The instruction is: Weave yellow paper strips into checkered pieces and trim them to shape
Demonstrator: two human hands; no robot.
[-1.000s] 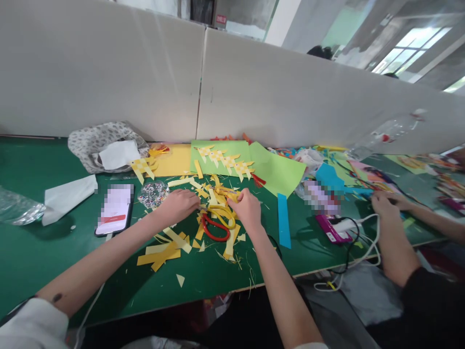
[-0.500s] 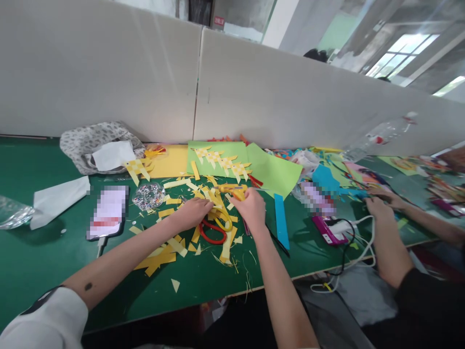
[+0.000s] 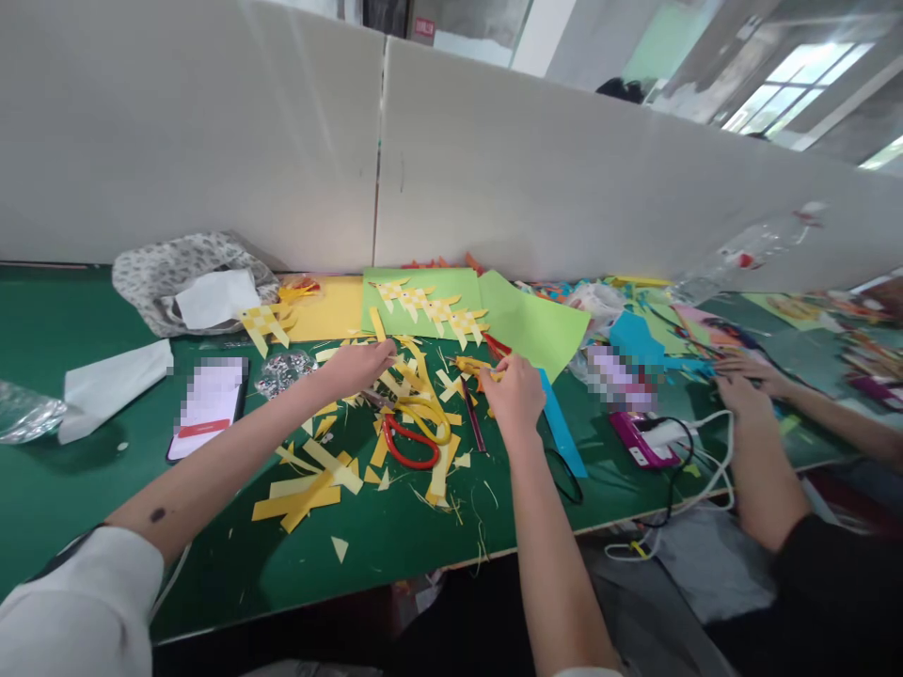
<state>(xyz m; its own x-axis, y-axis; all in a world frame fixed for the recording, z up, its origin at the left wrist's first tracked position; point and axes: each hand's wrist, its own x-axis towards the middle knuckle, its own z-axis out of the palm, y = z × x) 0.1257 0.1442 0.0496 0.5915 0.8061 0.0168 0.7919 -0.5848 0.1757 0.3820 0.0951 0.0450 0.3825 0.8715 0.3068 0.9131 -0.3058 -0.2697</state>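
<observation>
My left hand (image 3: pixel 359 365) reaches in among yellow paper scraps, its fingers bent together at the lower end of a yellow paper strip (image 3: pixel 377 324). What lies between the fingertips is hidden. My right hand (image 3: pixel 518 390) pinches a small yellow-orange piece (image 3: pixel 471 364) with a narrow end pointing left; its exact kind is unclear. Between the hands lie scissors (image 3: pixel 413 442) with red and yellow handles, partly among the scraps. Behind them, several woven yellow paper fish (image 3: pixel 437 312) rest in a row on a green paper sheet (image 3: pixel 458 282). Another woven piece (image 3: pixel 264 324) lies left.
A phone (image 3: pixel 208 409), a clear dish of beads (image 3: pixel 286 371) and a patterned cloth bag (image 3: pixel 190 268) stand left. Right are a blue strip (image 3: pixel 562 428), a pink power bank (image 3: pixel 641 440) with cables and a co-worker's hands (image 3: pixel 748 376). A partition (image 3: pixel 494 169) runs behind.
My left hand has moved up and away from the scissors, which now show more. My right hand has shifted right with the yellow-orange piece, uncovering a thin dark purple stick.
</observation>
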